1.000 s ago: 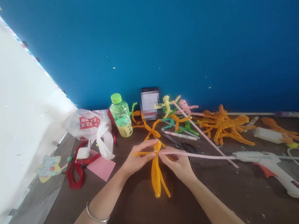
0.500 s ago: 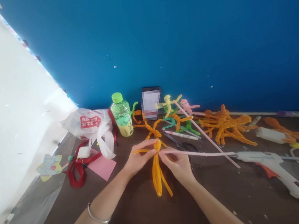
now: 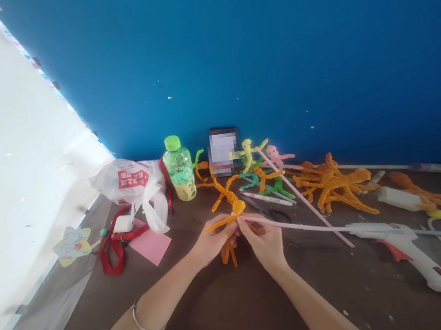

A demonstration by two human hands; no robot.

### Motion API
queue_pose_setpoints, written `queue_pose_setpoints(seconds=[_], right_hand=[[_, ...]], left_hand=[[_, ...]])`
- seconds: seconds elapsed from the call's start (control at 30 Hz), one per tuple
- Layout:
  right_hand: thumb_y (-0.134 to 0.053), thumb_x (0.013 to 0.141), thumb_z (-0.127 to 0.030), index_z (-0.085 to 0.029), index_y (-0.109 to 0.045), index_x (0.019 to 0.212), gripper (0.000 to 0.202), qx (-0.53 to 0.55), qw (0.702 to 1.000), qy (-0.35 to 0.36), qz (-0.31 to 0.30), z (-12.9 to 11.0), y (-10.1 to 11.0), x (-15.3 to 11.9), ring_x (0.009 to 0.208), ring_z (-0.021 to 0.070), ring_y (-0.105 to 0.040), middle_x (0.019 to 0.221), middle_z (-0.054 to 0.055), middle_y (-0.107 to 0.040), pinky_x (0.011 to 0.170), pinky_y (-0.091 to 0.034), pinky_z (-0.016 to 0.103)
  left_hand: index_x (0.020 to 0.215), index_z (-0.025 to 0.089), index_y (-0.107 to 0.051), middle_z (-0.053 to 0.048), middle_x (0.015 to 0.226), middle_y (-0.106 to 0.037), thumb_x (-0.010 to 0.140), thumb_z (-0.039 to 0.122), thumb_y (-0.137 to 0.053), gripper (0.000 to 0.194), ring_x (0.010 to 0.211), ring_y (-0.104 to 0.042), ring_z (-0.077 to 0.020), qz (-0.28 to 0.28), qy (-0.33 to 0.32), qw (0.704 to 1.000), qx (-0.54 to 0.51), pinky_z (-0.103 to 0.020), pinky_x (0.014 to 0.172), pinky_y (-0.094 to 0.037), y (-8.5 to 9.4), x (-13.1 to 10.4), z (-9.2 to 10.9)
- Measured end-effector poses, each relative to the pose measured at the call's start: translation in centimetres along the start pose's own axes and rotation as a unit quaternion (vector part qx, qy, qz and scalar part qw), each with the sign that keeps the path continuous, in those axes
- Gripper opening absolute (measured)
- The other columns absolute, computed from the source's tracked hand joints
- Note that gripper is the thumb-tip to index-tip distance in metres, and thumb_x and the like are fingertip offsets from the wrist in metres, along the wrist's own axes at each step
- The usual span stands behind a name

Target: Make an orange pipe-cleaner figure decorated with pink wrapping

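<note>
An orange pipe-cleaner figure (image 3: 237,206) with a wound, rounded top is between my hands at the centre. My left hand (image 3: 216,239) is closed round its strands, and their ends hang below the fingers. My right hand (image 3: 263,237) pinches one end of a long pink pipe cleaner (image 3: 308,227) against the figure, just under the wound part. The pink strand runs right towards the tip of a white glue gun (image 3: 408,248) with an orange trigger, lying on the table.
Behind my hands stand a green-capped bottle (image 3: 180,171) and a pixelated panel (image 3: 224,152). More orange figures (image 3: 335,185) lie right. Scissors (image 3: 278,215) and a pen (image 3: 268,199) are beyond my right hand. A plastic bag (image 3: 133,184), red strap (image 3: 113,259) and pink paper (image 3: 152,246) lie left.
The orange figure has tilted, its wound top now leaning up and right. My left hand has closed lower round the strands, covering much of them. The pink strand's end stays in my right fingers.
</note>
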State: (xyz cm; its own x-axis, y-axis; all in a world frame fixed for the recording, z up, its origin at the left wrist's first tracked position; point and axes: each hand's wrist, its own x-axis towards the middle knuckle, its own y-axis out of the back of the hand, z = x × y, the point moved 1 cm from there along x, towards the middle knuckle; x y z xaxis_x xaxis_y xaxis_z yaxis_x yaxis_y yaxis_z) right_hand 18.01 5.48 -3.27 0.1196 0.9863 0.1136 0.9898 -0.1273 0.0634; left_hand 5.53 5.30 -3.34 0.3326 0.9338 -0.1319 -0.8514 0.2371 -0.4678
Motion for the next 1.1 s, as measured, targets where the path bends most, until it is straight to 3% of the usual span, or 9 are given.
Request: queue_pose_setpoints(seconds=[0.17, 0.4, 0.53, 0.67, 0.93, 1.1], right_hand=[[-0.065, 0.068, -0.033, -0.016, -0.06, 0.074, 0.019, -0.005, 0.999, 0.004, 0.034, -0.2, -0.2, -0.3, 0.062, 0.0166, -0.062, 0.068, 0.004, -0.065, 0.058, -0.052, 0.029], [-0.065, 0.068, -0.031, -0.017, -0.061, 0.069, 0.015, -0.015, 0.999, 0.026, 0.028, -0.1, -0.3, -0.7, 0.063, 0.0168, -0.061, 0.066, 0.003, -0.064, 0.059, -0.052, 0.028], [-0.064, 0.069, -0.031, -0.017, -0.063, 0.067, 0.014, -0.025, 0.998, 0.043, 0.031, 0.0, -0.3, -0.8, 0.06, 0.0171, -0.061, 0.064, 0.003, -0.065, 0.057, -0.051, 0.029], [-0.064, 0.069, -0.031, -0.016, -0.065, 0.068, 0.015, -0.032, 0.998, 0.039, 0.037, 0.4, -0.3, -0.8, 0.057, 0.017, -0.06, 0.064, 0.003, -0.065, 0.056, -0.051, 0.029], [-0.063, 0.069, -0.032, -0.017, -0.067, 0.068, 0.016, -0.017, 0.998, 0.038, 0.043, 0.5, -0.4, -0.9, 0.061, 0.0185, -0.062, 0.066, 0.004, -0.067, 0.06, -0.052, 0.03], [-0.063, 0.069, -0.032, -0.017, -0.066, 0.069, 0.015, -0.021, 0.998, 0.039, 0.054, 0.1, -0.5, -1.0, 0.062, 0.0188, -0.062, 0.066, 0.004, -0.067, 0.06, -0.052, 0.031]], left_hand=[[0.075, 0.011, -0.058, 0.004, 0.056, -0.043, 0.07, 0.044, -0.059, 0.034, 0.044, -0.033, -0.0019, 0.044, -0.003, 0.999, 0.005, -0.019, 0.043, -0.029, 0.0, 0.1, -0.6], [0.074, 0.011, -0.063, 0.002, 0.053, -0.046, 0.068, 0.05, -0.058, 0.04, 0.045, -0.038, -0.005, 0.115, -0.002, 0.991, 0.07, -0.02, 0.043, -0.033, 0.1, 0.1, -1.3], [0.067, 0.011, -0.063, 0.001, 0.052, -0.049, 0.071, 0.047, -0.056, 0.037, 0.05, -0.046, -0.0084, 0.1, -0.029, 0.989, 0.106, -0.023, 0.052, -0.041, 0.0, -0.2, -0.8], [0.078, 0.012, -0.066, -0.002, 0.06, -0.056, 0.07, 0.043, -0.059, 0.033, 0.058, -0.053, -0.012, 0.078, -0.044, 0.992, 0.088, -0.027, 0.061, -0.047, -0.5, -0.4, 0.1], [0.091, 0.013, -0.068, 0.0, 0.057, -0.048, 0.072, 0.04, -0.058, 0.033, 0.05, -0.044, -0.0085, 0.079, -0.073, 0.988, 0.11, -0.023, 0.048, -0.039, -0.7, -0.7, 0.5], [0.085, 0.016, -0.069, -0.001, 0.063, -0.052, 0.072, 0.039, -0.059, 0.029, 0.054, -0.044, -0.0089, 0.098, -0.091, 0.98, 0.145, -0.023, 0.049, -0.036, -0.6, -0.7, 0.2]])
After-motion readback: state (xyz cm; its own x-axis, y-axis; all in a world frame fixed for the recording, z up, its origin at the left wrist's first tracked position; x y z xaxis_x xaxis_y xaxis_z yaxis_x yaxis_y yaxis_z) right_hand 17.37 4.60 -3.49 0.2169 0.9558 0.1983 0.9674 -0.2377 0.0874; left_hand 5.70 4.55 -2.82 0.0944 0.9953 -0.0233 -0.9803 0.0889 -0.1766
